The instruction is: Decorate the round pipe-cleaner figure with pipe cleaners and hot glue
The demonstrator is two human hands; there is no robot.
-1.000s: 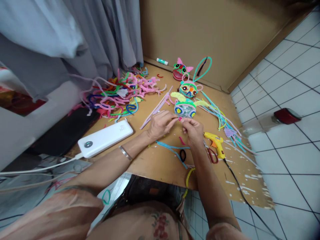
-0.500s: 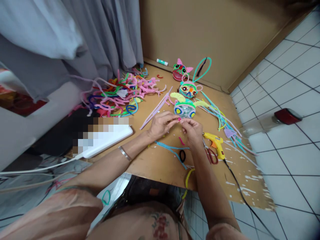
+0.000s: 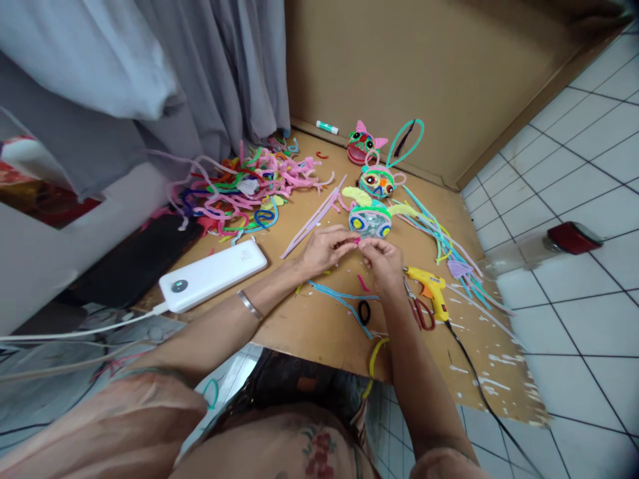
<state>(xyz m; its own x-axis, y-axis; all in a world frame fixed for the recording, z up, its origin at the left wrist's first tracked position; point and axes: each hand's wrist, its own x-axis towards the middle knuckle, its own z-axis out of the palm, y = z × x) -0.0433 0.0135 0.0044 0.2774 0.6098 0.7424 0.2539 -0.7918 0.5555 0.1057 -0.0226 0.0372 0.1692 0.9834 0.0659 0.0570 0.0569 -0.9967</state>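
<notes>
Between the fingertips of both hands is a small magenta piece of pipe cleaner (image 3: 356,241), mostly hidden by the fingers. My left hand (image 3: 324,251) pinches its left side, and my right hand (image 3: 383,261) pinches it from the right. Just beyond the fingers sits a round clear figure (image 3: 370,218) with blue-and-yellow eyes, a green and pink band, and pale yellow ear-like pieces. A short magenta strip (image 3: 363,283) lies on the table near my right wrist, with light-blue pipe cleaners (image 3: 334,291) and a black ring (image 3: 364,312) close by.
Two decorated figures (image 3: 377,181) stand behind. A tangled pipe-cleaner heap (image 3: 249,189) fills the back left; a white power bank (image 3: 214,276) lies in front of it. Right of my forearm are red-handled scissors (image 3: 424,315) and a yellow glue gun (image 3: 430,290) with a black cord. A glue stick (image 3: 327,127) lies at the back.
Both hands stay pinched on the magenta piece, their fingertips shifting only slightly. The whole view has moved a little; the things on the table look otherwise the same.
</notes>
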